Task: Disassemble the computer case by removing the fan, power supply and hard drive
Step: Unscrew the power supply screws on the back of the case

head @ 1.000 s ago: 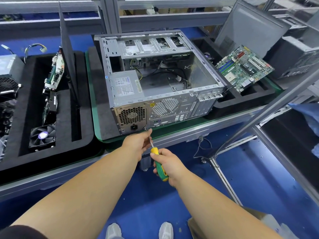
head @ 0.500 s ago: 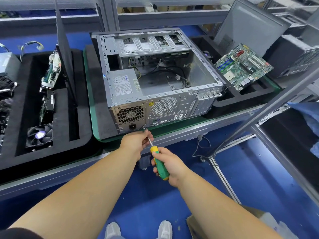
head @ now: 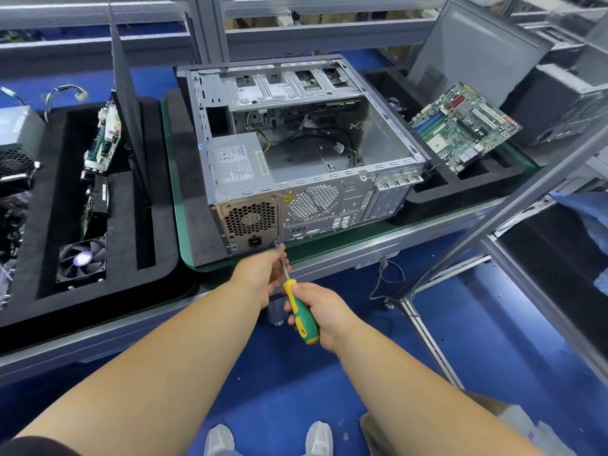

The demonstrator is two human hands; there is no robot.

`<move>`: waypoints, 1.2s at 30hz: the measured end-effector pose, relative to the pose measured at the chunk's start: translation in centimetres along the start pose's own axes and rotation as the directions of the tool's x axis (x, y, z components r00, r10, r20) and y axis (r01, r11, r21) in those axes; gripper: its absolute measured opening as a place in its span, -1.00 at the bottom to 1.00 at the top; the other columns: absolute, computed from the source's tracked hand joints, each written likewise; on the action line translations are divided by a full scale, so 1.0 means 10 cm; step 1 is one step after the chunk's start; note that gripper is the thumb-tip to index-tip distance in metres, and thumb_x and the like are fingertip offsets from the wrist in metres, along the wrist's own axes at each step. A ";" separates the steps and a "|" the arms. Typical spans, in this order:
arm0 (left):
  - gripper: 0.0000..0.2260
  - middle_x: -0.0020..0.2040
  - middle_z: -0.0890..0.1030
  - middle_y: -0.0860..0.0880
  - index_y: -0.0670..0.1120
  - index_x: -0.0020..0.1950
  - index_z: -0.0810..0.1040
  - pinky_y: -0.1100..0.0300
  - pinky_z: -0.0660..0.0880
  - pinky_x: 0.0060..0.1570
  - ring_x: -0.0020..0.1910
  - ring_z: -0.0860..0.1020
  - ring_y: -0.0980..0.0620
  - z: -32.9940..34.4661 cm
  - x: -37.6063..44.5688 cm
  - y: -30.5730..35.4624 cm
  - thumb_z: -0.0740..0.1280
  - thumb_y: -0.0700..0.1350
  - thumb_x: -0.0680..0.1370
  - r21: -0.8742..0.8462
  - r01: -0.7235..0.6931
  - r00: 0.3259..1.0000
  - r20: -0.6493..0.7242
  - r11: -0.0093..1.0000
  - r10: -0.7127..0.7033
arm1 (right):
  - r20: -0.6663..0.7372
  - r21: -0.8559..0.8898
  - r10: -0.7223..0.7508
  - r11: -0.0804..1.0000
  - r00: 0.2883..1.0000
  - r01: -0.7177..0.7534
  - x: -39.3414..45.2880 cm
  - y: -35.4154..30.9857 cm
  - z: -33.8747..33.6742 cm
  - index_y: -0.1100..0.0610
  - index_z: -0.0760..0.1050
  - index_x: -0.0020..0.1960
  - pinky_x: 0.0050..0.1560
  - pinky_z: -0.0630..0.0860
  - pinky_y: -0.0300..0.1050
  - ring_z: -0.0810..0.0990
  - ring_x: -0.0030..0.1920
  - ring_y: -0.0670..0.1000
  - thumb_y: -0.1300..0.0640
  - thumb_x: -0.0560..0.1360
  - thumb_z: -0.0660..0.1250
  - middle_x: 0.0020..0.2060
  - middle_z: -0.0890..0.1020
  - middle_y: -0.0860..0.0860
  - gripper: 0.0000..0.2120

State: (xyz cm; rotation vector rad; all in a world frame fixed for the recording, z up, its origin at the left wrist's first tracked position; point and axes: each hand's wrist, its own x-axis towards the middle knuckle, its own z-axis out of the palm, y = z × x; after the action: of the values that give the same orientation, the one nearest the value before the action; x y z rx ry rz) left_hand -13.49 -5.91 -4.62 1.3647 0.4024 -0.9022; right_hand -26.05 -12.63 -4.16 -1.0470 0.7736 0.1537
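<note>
An open grey computer case (head: 388, 153) lies on its side on the bench. The power supply (head: 237, 162) sits in its near left corner, its honeycomb grille (head: 250, 218) facing me. My right hand (head: 322, 314) grips a green and yellow screwdriver (head: 301, 314) by the handle. The tip meets the case's back panel at the lower right corner of the power supply. My left hand (head: 260, 274) pinches the metal shaft just behind the tip. Loose cables (head: 329, 139) lie inside the case.
A black fan (head: 82, 261) and circuit boards lie in a black foam tray (head: 49, 291) on the left. A green motherboard (head: 464, 126) leans in another foam tray at the right, a grey side panel (head: 477, 47) behind it. A slanted metal frame bar (head: 513, 205) crosses the right.
Both hands stay at the power supply's lower corner with the screwdriver; they have hardly shifted. The view has drifted slightly.
</note>
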 end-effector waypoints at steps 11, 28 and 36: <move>-0.87 -0.35 0.60 -0.06 -0.26 -0.05 0.51 0.39 0.50 -0.43 -0.29 0.55 0.08 0.11 -0.06 0.05 0.24 -0.24 0.63 0.043 -0.025 1.000 -0.003 0.999 0.025 | 0.027 -0.002 0.063 0.998 0.998 -0.063 -0.01 -0.02 -0.04 0.20 0.59 0.10 -0.27 0.53 -0.14 0.57 -0.36 -0.01 0.01 0.63 0.27 -0.28 0.65 0.05 -0.72; -0.87 -0.23 0.64 -0.06 -0.18 -0.07 0.60 0.23 0.55 -0.31 -0.25 0.61 0.04 -0.01 0.01 0.00 0.33 -0.13 0.59 -0.007 0.007 0.999 0.038 1.000 -0.007 | 0.009 -0.095 -0.023 0.995 1.000 0.024 0.03 0.05 -0.06 0.18 0.61 0.08 -0.28 0.54 -0.15 0.57 -0.39 0.00 0.07 0.60 0.32 -0.35 0.62 0.01 -0.80; -0.89 -0.26 0.61 -0.07 -0.18 -0.14 0.57 0.34 0.55 -0.38 -0.33 0.55 0.07 0.00 0.04 0.00 0.48 -0.20 0.47 0.021 -0.036 0.998 -0.043 0.999 0.037 | -0.046 -0.188 -0.039 0.982 0.998 0.030 0.02 0.06 -0.09 0.16 0.59 0.15 -0.21 0.51 -0.16 0.53 -0.27 -0.02 0.02 0.59 0.34 -0.27 0.60 0.02 -0.75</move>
State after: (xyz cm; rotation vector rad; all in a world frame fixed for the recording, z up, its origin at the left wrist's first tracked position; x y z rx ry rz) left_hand -13.22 -6.02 -4.96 1.4080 0.4016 -0.8498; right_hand -26.62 -13.05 -4.99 -1.2459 0.7960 0.1740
